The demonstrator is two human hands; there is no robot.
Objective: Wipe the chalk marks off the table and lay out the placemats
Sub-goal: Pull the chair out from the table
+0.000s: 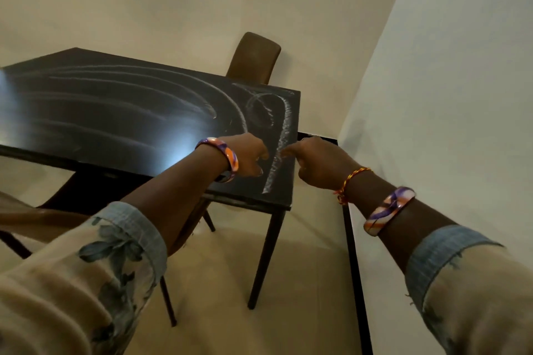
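Observation:
The black table (pixel 121 112) carries long curved white chalk smears across its top. A thick chalk streak (pixel 284 130) runs down its right side, with a chalk loop (pixel 261 108) beside it. My left hand (pixel 249 157) hovers low over the table's near right part, just left of the streak; its fingers bend down toward the surface and hold nothing that I can see. My right hand (pixel 315 163) is at the table's right edge, its index finger stretched left onto the streak and the other fingers curled. No cloth or placemat is in view.
A brown chair (pixel 255 57) stands behind the table's far right corner. Another chair (pixel 49 217) is tucked under the near side at left. A white wall (pixel 447 95) with a black baseboard runs close along the right. The floor is pale tile.

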